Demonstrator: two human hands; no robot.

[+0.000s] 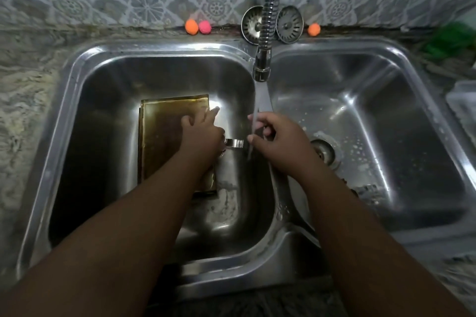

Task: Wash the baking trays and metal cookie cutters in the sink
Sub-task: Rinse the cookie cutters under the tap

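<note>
While water (260,100) pours from the coiled faucet (262,64) near the divider of the double sink (70,72), both hands are working just above the left bowl. Down on that bowl's floor lies the gold-coloured baking tray (159,136), flat, tucked toward the left side. The left hand (203,134) is over the tray's right edge with its fingers stretched forward and fairly straight. Between the two hands there's a bright metal cookie cutter (234,143). Its left end slips under the left hand, and I can't tell whether that hand actually grips it. The right hand (278,141) has curled fingers and its thumb at the cutter's right end, pinching it right in the stream. Over in the right bowl, suds fleck the steel around the drain (323,149). At the back of the desk (25,80), two strainer plugs (289,23) lean on the tiled wall either side of the faucet hose. An orange ball (192,27) touches a pink ball (204,27), and a second orange ball (313,29) sits right of the plugs.
</note>
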